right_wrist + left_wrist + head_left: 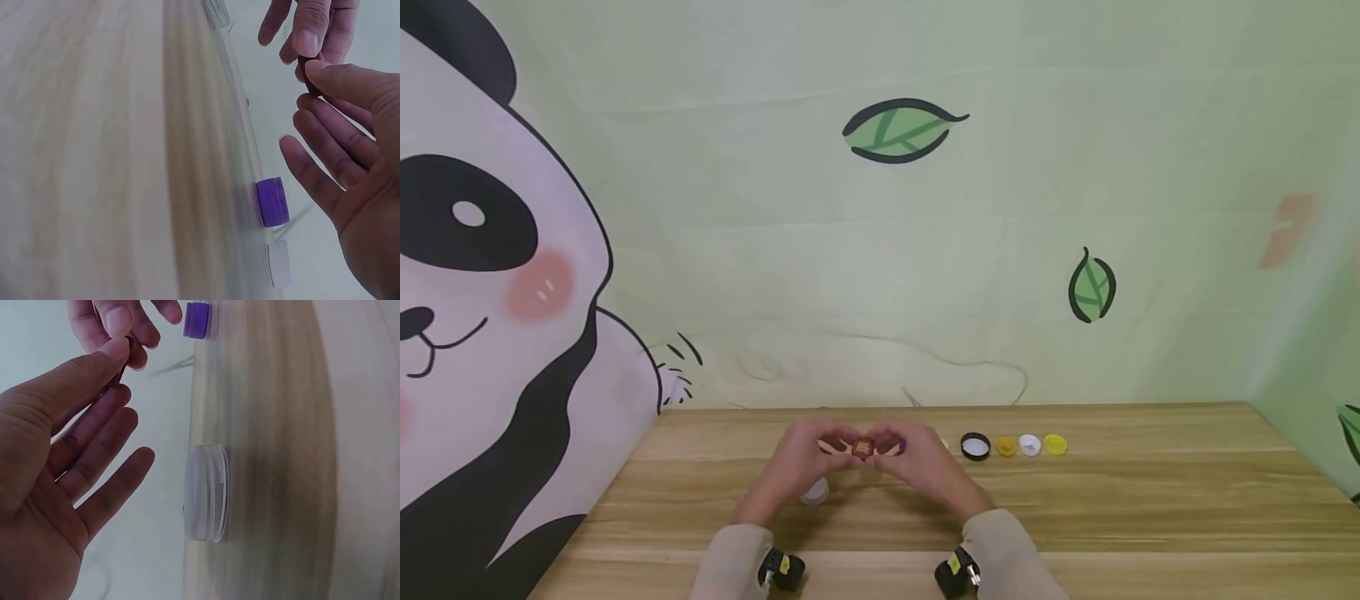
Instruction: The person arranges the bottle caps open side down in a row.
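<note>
A small dark red cap-like piece with a gold marking on its face (862,448) is held up above the table between both hands. My left hand (805,461) pinches its left edge between thumb and fingertips, the other fingers spread out in the left wrist view. From the opposite side my right hand (920,458) pinches it with thumb and fingertips. In the wrist views the piece appears thin, edge-on and mostly covered. A translucent round lid (207,494) lies on the table below the left hand. Near the right hand stands a purple bottle cap (272,202).
To the right on the wooden table (1150,500) sit a black-rimmed lid (975,447), a dark yellow cap (1006,446), a white cap (1030,445) and a bright yellow cap (1056,444) in a row. A printed wall cloth (775,250) hangs behind.
</note>
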A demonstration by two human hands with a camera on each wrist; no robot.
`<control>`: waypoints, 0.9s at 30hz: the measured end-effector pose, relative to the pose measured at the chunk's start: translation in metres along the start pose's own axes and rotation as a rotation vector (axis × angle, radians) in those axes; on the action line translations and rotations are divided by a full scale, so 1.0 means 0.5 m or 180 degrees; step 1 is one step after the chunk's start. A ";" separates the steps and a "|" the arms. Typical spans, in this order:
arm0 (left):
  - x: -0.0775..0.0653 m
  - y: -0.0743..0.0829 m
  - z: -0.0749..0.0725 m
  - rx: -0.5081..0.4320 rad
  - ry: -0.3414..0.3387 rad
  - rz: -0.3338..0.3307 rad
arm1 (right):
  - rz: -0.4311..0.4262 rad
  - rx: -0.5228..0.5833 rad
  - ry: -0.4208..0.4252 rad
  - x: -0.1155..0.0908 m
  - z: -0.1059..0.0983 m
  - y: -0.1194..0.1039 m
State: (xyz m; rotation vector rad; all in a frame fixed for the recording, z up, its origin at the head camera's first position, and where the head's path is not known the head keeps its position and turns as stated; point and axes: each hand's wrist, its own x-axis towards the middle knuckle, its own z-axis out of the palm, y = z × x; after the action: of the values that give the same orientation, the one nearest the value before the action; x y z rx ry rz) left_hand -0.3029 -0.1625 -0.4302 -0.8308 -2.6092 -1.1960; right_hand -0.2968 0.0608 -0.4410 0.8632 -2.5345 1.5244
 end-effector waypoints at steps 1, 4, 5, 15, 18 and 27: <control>0.000 0.000 0.000 -0.0008 -0.0009 -0.0015 | -0.0006 -0.0002 -0.0006 0.000 0.000 0.000; 0.000 0.001 -0.003 -0.0035 -0.0052 -0.0061 | -0.0002 -0.0029 -0.0025 0.002 0.002 0.003; 0.000 0.001 -0.003 -0.0043 -0.0072 -0.0078 | 0.0003 -0.0039 -0.0030 0.002 0.003 0.004; -0.007 -0.001 -0.011 -0.0100 -0.0322 -0.0273 | 0.0157 -0.0013 -0.0166 -0.001 0.010 -0.008; -0.009 -0.002 -0.013 -0.0111 -0.0387 -0.0326 | 0.0188 0.0020 -0.0202 -0.002 0.013 -0.010; -0.014 -0.009 -0.014 -0.0094 -0.0561 -0.0383 | 0.0217 -0.0002 -0.0326 -0.001 0.029 -0.004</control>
State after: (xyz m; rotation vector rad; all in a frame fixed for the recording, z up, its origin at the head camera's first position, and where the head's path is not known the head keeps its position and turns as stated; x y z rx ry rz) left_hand -0.3004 -0.1732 -0.4310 -0.8306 -2.8255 -1.2471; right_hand -0.2923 0.0484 -0.4470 0.8860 -2.6622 1.5364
